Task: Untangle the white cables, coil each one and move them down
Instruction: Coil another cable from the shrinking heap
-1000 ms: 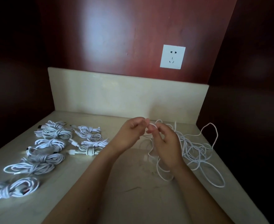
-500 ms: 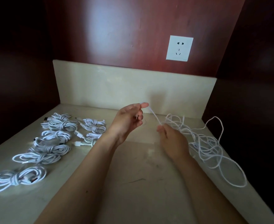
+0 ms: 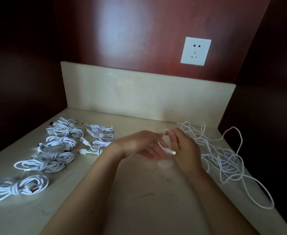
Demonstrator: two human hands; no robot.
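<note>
1. Over mid-worktop [image 3: 147, 192], head view: left hand [image 3: 139, 145] and right hand [image 3: 185, 150] meet fingertip to fingertip. Each pinches a small loop of one white cable [image 3: 160, 144], and its plug end [image 3: 173, 152] lies against the right palm.
2. Tangled heap [image 3: 224, 155] lies just right of the right hand, the nearer one, with strands trailing rightward to the worktop's edge.
3. Coiled bundles [image 3: 54, 150] sit well left. Bare surface toward the near edge looks like room for setting a coil down.

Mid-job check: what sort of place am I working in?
Probably a built-in indoor nook, perhaps in a home or hotel room: a pale stone countertop with a matching stone backsplash, dark red-brown wood-panelled walls, and a white wall socket.
</note>
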